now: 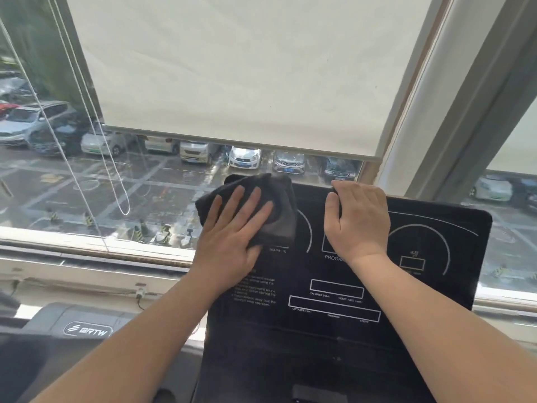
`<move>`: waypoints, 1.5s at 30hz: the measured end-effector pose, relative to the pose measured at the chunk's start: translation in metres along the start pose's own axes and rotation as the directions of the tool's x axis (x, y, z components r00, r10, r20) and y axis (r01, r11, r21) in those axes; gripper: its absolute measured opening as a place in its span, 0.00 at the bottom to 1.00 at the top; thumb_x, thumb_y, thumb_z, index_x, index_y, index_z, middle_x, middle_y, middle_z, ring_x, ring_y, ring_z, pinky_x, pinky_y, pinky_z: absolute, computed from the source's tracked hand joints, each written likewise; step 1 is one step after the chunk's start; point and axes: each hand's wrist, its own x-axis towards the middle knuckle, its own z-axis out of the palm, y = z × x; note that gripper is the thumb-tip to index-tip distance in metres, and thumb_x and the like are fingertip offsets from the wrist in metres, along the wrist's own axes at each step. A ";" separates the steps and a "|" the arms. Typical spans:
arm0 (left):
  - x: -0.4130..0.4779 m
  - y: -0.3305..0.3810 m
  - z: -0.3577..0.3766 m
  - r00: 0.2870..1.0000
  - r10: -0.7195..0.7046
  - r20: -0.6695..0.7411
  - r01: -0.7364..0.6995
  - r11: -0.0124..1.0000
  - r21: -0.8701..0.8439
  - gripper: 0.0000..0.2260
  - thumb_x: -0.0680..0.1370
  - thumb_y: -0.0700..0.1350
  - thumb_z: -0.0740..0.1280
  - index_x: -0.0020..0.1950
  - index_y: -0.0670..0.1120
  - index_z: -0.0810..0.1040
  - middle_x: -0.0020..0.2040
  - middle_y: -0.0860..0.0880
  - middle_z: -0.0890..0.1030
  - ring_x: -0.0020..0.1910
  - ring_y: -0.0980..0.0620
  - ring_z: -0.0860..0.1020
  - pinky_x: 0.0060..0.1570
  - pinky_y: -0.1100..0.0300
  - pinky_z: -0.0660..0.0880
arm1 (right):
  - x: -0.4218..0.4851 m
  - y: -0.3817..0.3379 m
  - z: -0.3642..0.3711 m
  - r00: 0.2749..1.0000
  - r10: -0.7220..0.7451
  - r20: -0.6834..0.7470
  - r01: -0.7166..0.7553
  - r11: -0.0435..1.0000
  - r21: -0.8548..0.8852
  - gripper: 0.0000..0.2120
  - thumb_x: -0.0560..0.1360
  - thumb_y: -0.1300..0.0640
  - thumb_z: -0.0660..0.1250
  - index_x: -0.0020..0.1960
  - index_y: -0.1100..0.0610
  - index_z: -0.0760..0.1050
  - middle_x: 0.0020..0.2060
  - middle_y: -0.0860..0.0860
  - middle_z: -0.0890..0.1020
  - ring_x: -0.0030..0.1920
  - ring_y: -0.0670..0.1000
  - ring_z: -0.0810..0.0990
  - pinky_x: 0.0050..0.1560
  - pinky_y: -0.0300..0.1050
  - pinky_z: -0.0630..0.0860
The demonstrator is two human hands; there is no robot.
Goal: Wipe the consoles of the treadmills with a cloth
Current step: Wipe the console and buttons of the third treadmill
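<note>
Console (334, 330): black panel with white-outlined display boxes and dial arcs, filling the lower centre and right of the frame, tilted up toward the window. Cloth (279, 199): dark grey, bunched, lying on the console's upper left corner, its top fold reaching past the panel's upper edge. Left hand (235, 228): flat on the cloth, fingers straight and spread, palm pressing the cloth against the panel. Right hand (359, 222): just right of the cloth and not touching it, set on the upper middle of the console, fingers bent with the tips at the panel's top edge. The hands are apart, side by side. Blind (232, 68): pale, drawn most of the way down, upper centre. Cord (116, 175): looped, hanging at left. Cars (244, 157): parked outside below the blind. Second treadmill (87, 330): lower left, logo visible.
</note>
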 end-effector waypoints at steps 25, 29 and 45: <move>-0.038 0.064 0.035 0.999 -0.025 0.024 0.026 0.998 -0.064 0.38 0.74 0.54 0.69 0.83 0.53 0.60 0.84 0.50 0.55 0.84 0.44 0.47 0.80 0.40 0.45 | 0.000 0.002 0.002 1.000 -0.016 0.001 0.016 1.000 -0.026 0.20 0.84 0.48 0.54 0.65 0.55 0.79 0.60 0.51 0.84 0.62 0.56 0.78 0.73 0.54 0.65; -0.064 0.044 0.035 0.882 0.443 0.163 -0.452 0.892 0.022 0.43 0.70 0.56 0.73 0.83 0.53 0.60 0.84 0.51 0.56 0.84 0.46 0.52 0.79 0.42 0.51 | 0.000 0.003 -0.004 0.997 -0.045 0.066 0.046 0.999 -0.008 0.23 0.84 0.47 0.52 0.69 0.55 0.78 0.65 0.50 0.82 0.66 0.56 0.77 0.75 0.55 0.64; -0.025 0.087 0.033 0.917 0.381 0.115 -0.385 0.923 0.014 0.39 0.72 0.53 0.70 0.83 0.53 0.61 0.84 0.50 0.56 0.84 0.45 0.50 0.79 0.39 0.51 | -0.012 0.106 -0.083 0.965 0.065 0.253 -0.049 0.997 -0.067 0.24 0.83 0.49 0.54 0.74 0.54 0.75 0.72 0.51 0.77 0.73 0.55 0.72 0.76 0.53 0.64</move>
